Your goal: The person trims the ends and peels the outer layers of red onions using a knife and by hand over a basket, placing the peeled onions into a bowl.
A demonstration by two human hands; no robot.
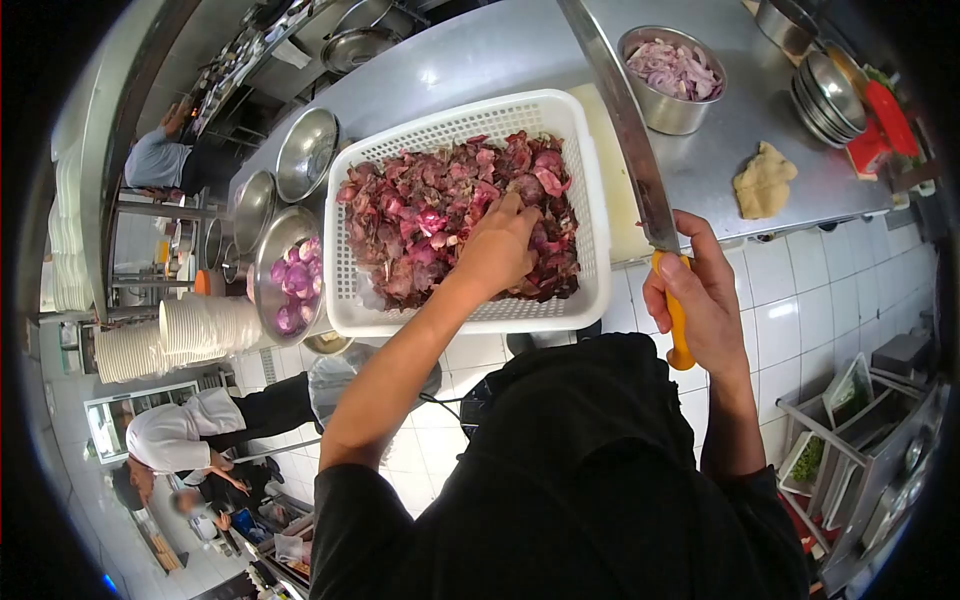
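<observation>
My left hand [500, 245] reaches into a white plastic basket [468, 318] heaped with red onions and loose papery skins [415, 225]. Its fingers are bent down into the heap beside a whole onion [526, 187]. The fingertips are buried, so what they close on is hidden. In my right hand [705, 300] is a large knife [640, 170], gripped by its yellow handle. The wide blade points away from me, over the edge of a pale cutting board [620, 190] that lies right of the basket.
Sliced onion fills a steel pot [678, 118] behind the blade. A folded cloth [765, 182] and stacked steel bowls [822, 100] are farther right. Left of the basket, a steel bowl [268, 265] holds peeled onions [296, 285]. Other people [185, 430] are at left; a rack [850, 450] stands lower right.
</observation>
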